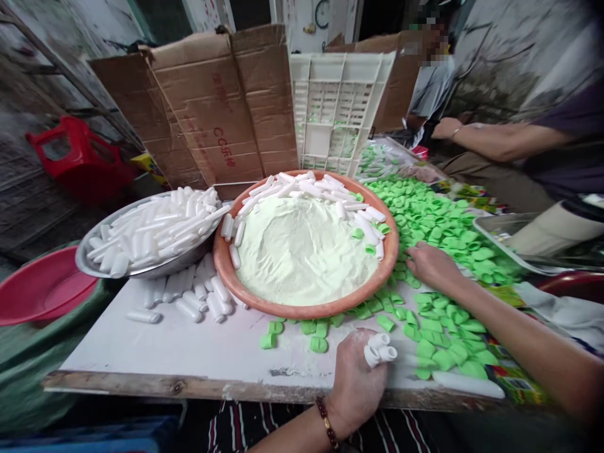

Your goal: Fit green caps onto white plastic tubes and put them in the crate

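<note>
My left hand [357,377] is closed around several small white plastic tubes [380,350] at the table's front edge, their open ends pointing up and right. Over on the right, my right hand [433,267] reaches into a heap of green plastic caps [436,220]. Its fingers are curled together among the caps, and what they pinch is hidden. Between and beyond the hands stands an orange-brown basin [302,311] of pale greenish powder [306,251]. More white tubes [302,185] lie along its far side, with a few green caps among them.
A metal bowl [87,248] heaped with white tubes stands left of the basin, loose tubes [189,305] beside it. Cardboard [212,113] and a white plastic crate [337,107] rise behind. A co-worker's arm [509,139] is at right. A pink basin [42,283] is far left.
</note>
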Demonstrator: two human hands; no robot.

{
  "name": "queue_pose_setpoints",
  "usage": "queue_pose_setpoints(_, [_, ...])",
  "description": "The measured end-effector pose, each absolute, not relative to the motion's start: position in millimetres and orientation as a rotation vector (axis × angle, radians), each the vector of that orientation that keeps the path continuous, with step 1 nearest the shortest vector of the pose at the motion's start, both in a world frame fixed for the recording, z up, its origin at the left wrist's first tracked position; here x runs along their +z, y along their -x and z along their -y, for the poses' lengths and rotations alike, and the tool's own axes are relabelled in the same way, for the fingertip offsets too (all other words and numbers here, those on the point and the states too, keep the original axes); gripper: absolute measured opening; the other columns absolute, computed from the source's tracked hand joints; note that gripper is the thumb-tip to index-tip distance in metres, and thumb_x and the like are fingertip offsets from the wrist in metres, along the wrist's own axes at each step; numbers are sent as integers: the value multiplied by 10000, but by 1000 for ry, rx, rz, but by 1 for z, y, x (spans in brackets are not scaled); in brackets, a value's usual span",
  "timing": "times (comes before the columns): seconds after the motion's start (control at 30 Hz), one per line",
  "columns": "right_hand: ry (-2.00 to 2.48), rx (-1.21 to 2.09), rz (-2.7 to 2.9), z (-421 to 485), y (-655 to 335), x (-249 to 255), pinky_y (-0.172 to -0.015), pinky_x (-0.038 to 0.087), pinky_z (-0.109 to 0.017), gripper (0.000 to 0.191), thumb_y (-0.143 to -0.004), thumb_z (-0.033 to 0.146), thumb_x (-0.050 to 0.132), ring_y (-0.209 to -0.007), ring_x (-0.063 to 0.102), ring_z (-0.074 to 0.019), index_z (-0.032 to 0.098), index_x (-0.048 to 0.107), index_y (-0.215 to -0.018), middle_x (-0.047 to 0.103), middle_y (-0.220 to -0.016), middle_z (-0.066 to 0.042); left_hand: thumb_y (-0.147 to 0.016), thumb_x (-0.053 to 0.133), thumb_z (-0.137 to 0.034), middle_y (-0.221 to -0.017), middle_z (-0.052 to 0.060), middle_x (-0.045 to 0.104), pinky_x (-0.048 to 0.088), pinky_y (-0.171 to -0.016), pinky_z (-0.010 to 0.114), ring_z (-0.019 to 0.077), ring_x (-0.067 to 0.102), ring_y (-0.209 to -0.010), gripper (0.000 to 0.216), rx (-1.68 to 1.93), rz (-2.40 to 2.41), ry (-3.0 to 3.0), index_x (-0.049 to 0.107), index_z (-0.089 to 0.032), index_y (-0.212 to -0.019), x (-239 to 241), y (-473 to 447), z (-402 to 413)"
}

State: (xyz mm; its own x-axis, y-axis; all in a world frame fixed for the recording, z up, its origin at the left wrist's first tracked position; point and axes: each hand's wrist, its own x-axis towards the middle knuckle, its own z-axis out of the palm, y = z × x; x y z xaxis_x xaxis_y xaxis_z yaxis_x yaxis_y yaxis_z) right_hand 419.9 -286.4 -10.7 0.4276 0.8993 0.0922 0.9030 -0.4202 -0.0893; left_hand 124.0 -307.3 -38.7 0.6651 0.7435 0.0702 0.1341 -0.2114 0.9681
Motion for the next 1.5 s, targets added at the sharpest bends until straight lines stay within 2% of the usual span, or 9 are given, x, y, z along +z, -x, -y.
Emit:
queue_pose_setpoints(0.13, [2431, -22, 1509, 310, -389, 18, -758, 455, -465, 341, -939, 339, 357, -840, 621, -327, 220, 673, -889, 678, -899, -169, -590, 505, 34, -752, -1, 611, 385, -676, 267, 168, 537, -724, 288, 652, -768, -1632, 599, -182, -756, -40, -122, 304])
queue_pose_setpoints(0.23, [2165, 352, 1420, 344, -336, 43, -641, 508, -392, 307, -898, 504, 492, -711, 642, -257, 278, 683, -981, 724, -867, -71, -558, 477, 40, -766, -2, 623, 398, -676, 262, 165, 539, -718, 347, 652, -756, -1598, 620, -179, -787, -42, -123, 303])
queue_pose_setpoints(0.3, [1945, 499, 1585, 362, -299, 46, -681, 535, -364, 280, -900, 484, 512, -763, 661, -232, 273, 696, -915, 727, -892, -47, -563, 474, 31, -766, 0, 635, 397, -674, 264, 168, 538, -718, 344, 646, -731, -1602, 628, -178, -788, -44, -124, 303])
queue_pose_setpoints(0.43, [1747, 361, 1817, 374, -267, 35, -842, 518, -360, 211, -918, 360, 513, -940, 659, -221, 243, 688, -935, 722, -955, -54, -560, 467, 22, -739, 0, 623, 382, -651, 260, 166, 519, -706, 302, 642, -668, -1625, 603, -173, -747, -45, -124, 303])
queue_pose_setpoints(0.8, [1802, 601, 1982, 364, -287, 40, -706, 470, -275, 179, -912, 313, 523, -751, 633, -164, 220, 669, -867, 690, -814, -19, -573, 469, 41, -734, 11, 602, 352, -658, 274, 174, 516, -723, 265, 600, -641, -1749, 568, -170, -697, -47, -125, 302])
queue_pose_setpoints(1.03, [1796, 717, 1851, 344, -278, 39, -719, 468, -286, 207, -878, 370, 570, -784, 635, -183, 205, 693, -861, 711, -844, -37, -614, 476, 24, -869, 10, 660, 406, -718, 275, 182, 565, -797, 383, 674, -694, -1580, 629, -170, -907, -48, -127, 303])
queue_pose_setpoints(1.13, [1916, 694, 1713, 343, -307, 31, -773, 484, -311, 323, -888, 475, 525, -849, 650, -210, 210, 709, -895, 725, -931, -49, -617, 474, 23, -860, 4, 652, 411, -726, 273, 176, 560, -794, 365, 731, -699, -1557, 616, -174, -889, -45, -124, 303])
queue_pose_setpoints(1.23, [2372, 251, 1446, 336, -353, 15, -770, 484, -329, 428, -919, 482, 415, -870, 661, -238, 183, 714, -986, 729, -993, -82, -617, 473, 17, -789, 1, 616, 400, -690, 267, 167, 539, -748, 289, 799, -733, -1589, 578, -174, -807, -39, -118, 303])
queue_pose_setpoints(1.5, [2767, 146, 1513, 293, -402, -17, -675, 443, -367, 227, -740, 284, 624, -817, 676, -341, 117, 732, -851, 718, -790, -183, -612, 539, -24, -726, 17, 589, 393, -667, 275, 172, 533, -701, 179, 723, -467, -1937, 517, -175, -707, -32, -121, 305])
